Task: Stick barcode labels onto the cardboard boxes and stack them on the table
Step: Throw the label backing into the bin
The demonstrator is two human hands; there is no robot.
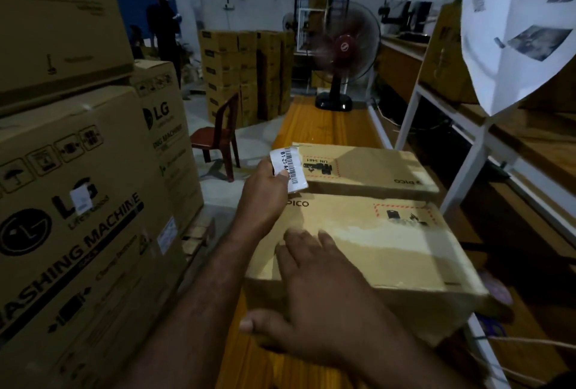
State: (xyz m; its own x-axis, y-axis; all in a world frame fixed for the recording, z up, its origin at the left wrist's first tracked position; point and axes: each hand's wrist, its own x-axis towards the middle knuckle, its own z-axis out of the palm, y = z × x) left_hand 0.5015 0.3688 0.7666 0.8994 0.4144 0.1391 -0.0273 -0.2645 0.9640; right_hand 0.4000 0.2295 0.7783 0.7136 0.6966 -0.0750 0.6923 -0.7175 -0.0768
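Right hand (314,292) flat on cardboard box (389,248), left hand (265,189) pinching rectangular barcode label (291,167)

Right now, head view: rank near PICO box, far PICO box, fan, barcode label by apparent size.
1. near PICO box
2. far PICO box and fan: look alike; the fan stands farther off, so unranked
3. barcode label

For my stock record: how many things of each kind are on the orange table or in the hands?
Cardboard boxes: 2, near box and far box
Barcode label: 1, in the left hand
Fan: 1
Total: 4
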